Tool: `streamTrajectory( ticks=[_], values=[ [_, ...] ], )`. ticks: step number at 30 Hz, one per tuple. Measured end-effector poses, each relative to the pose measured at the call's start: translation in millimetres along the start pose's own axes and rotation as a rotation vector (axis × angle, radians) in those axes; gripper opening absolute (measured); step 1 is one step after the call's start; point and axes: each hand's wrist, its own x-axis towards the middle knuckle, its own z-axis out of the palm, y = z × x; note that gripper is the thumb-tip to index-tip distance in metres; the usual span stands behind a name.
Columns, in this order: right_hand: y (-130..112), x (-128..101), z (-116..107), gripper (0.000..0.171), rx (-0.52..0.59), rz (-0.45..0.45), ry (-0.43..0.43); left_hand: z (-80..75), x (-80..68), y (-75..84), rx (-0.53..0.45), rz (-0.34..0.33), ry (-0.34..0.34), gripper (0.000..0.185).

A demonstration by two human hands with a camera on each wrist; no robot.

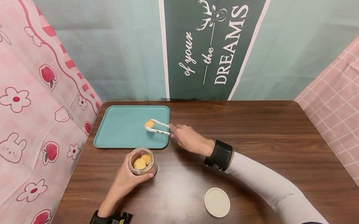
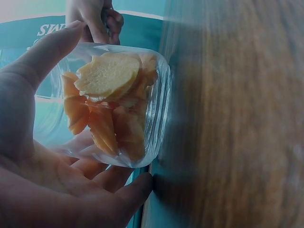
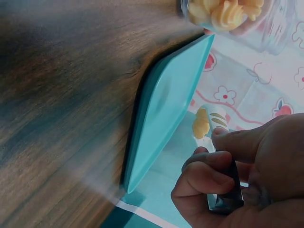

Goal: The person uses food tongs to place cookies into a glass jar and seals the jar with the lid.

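Observation:
My right hand [image 1: 188,138] grips a pair of white-tipped tongs [image 1: 159,131] over the right part of the teal tray [image 1: 122,126]. Between the tong tips is a yellow flower-shaped cookie [image 1: 149,124]; the right wrist view shows the cookie [image 3: 201,123] held above the tray's surface. My left hand [image 1: 129,177] is wrapped around a clear jar [image 1: 152,167] just in front of the tray. Several cookies [image 1: 141,162] fill the lower part of the open jar. Seen from the left wrist, the thumb lies on one side of the jar [image 2: 159,114] and the fingers curl around the other.
A round cream lid [image 1: 217,202] lies flat on the brown wooden table [image 1: 259,131], nearer the person. Fabric curtains stand on three sides: pink patterned on the left [image 1: 30,109], green with lettering at the back [image 1: 127,53], pink checked on the right [image 1: 345,83].

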Motion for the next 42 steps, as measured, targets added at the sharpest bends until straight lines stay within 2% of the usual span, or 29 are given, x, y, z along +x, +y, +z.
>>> streamTrajectory(
  ticks=[6,13,22,36,42],
  values=[
    [-3.2,-12.2,-6.6,0.028,-0.051,-0.054,0.065,1.4,1.1,0.7,-0.007,0.004,-0.002,0.101],
    [-7.3,-24.7,-12.3,0.031,-0.042,-0.058,0.065,1.1,0.7,1.7,0.005,0.001,-0.002,0.1],
    [-15.3,-35.5,-22.8,0.031,-0.038,-0.112,0.113,1.1,1.0,3.1,0.002,-0.003,0.004,0.099],
    [-41.9,-49.9,-40.8,0.039,0.028,-0.124,0.029,2.5,2.2,4.7,-0.011,0.006,0.012,0.1],
    [-54.1,-58.7,-40.9,0.044,0.001,-0.173,0.041,1.3,0.8,7.2,0.004,-0.023,0.011,0.103]
  ],
)
